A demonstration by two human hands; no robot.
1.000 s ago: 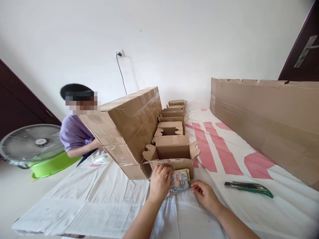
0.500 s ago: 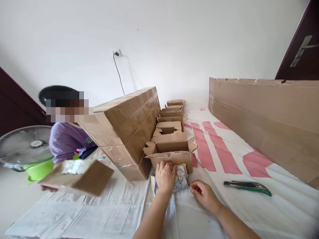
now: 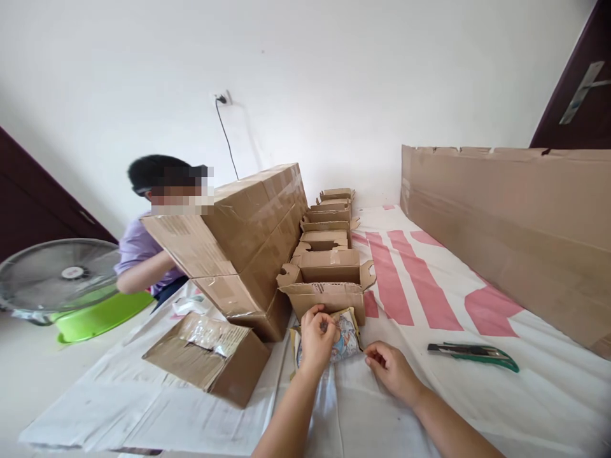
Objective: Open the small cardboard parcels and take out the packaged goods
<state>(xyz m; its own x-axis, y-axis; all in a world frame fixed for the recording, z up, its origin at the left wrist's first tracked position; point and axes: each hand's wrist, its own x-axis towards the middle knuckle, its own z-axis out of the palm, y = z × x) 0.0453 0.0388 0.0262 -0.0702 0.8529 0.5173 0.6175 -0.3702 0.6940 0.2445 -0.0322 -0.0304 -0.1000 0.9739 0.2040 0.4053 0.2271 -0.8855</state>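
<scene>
My left hand (image 3: 316,340) is closed on a colourful printed packet (image 3: 347,337) lying on the white sheet just in front of a small open cardboard box (image 3: 327,294). My right hand (image 3: 392,369) rests on the sheet to the packet's right, fingers curled, its fingertips at the packet's lower right corner. Behind that box a row of several similar small open boxes (image 3: 329,229) runs toward the wall.
A taped cardboard box (image 3: 210,359) lies on the sheet at my left. Large stacked cartons (image 3: 238,235) stand behind it. A person in a purple top (image 3: 143,254) sits beyond them, beside a fan (image 3: 57,273). A green utility knife (image 3: 472,354) lies right. A tall cardboard panel (image 3: 515,222) lines the right side.
A taped box came in from the left, held up by the other person, and now lies on the sheet. My left hand shifted slightly on the packet; my right hand stayed put.
</scene>
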